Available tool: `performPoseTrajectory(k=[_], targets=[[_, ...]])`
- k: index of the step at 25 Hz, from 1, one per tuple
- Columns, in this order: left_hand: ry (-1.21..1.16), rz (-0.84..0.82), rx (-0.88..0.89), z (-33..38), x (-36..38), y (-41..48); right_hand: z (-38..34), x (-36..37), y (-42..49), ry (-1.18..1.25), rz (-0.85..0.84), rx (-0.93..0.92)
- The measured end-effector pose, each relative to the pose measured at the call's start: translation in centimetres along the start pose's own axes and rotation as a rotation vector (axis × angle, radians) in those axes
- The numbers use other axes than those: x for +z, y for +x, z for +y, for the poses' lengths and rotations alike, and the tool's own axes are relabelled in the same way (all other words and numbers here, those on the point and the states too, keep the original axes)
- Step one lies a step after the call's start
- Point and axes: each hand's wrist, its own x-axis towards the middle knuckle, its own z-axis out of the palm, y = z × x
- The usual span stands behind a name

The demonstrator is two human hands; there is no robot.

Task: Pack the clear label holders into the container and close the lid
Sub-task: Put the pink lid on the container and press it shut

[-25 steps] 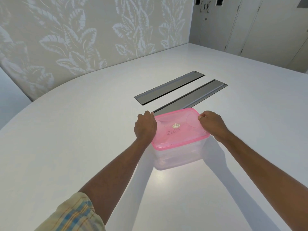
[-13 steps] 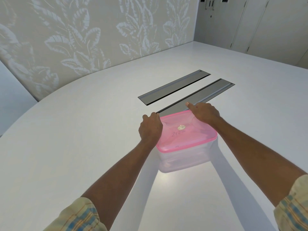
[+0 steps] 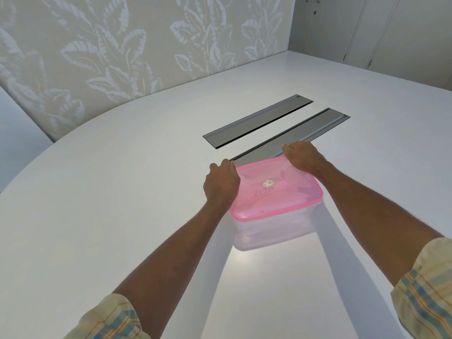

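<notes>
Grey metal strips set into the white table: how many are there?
2. The farther grey metal strip lies fully in view. The nearer grey metal strip runs alongside it, partly hidden behind the right hand and the pink-lidded clear plastic container.

1. Your one camera rides on your head, looking forward and steeply down across the white table (image 3: pixel 122 192).
2. It faces the leaf-patterned wall (image 3: pixel 122 45) at upper left and the cabinet doors (image 3: pixel 391 33) at upper right. The wide lens bows the table's far edge.
3. It sits close. Both forearms run in from the bottom corners, and your left hand (image 3: pixel 221 184) and right hand (image 3: pixel 302 157) grip the pink lid (image 3: pixel 276 194) near mid-frame.
4. Two grey slots (image 3: pixel 256 121) lie just beyond.
</notes>
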Motion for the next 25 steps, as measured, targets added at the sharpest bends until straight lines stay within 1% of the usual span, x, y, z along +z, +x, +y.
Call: performPoseTrajectory(k=[1, 3, 7, 9, 11, 13, 16, 17, 21, 25], targets=[[-0.008, -0.003, -0.001, 0.0, 0.0, 0.0, 0.2, 0.2, 0.2, 0.007, 0.017, -0.002], [-0.008, -0.001, 0.002, 0.0, 0.0, 0.0, 0.6, 0.5, 0.7, 0.131, 0.02, 0.042], [0.081, -0.039, 0.049, -0.1, 0.1, 0.2, 0.6, 0.4, 1.6, 0.156, 0.0, 0.094], [0.004, -0.053, -0.026, -0.1, 0.2, 0.2, 0.7, 0.5, 2.1, 0.234, -0.006, 0.14], [-0.124, -0.062, -0.172, -0.1, 0.2, 0.2, 0.7, 0.7, 2.2, 0.233, 0.027, 0.148], [-0.168, -0.077, -0.229, -0.2, 0.5, 0.3, 0.5, 0.9, 2.1, 0.172, -0.002, 0.141], [-0.18, -0.076, -0.239, -0.2, 0.5, 0.4, 0.1, 0.7, 1.4, -0.004, -0.037, 0.11], [-0.183, -0.07, -0.242, -0.2, 0.6, 0.4, 0.2, 0.6, 1.0, -0.016, -0.024, 0.116], [-0.18, -0.052, -0.274, 0.1, 0.8, 0.2, 0.0, 0.7, -1.2, -0.053, 0.168, 0.195], [-0.17, -0.042, -0.288, 0.3, 0.8, 0.1, 0.5, 1.0, -4.2, -0.151, 0.193, 0.266]])
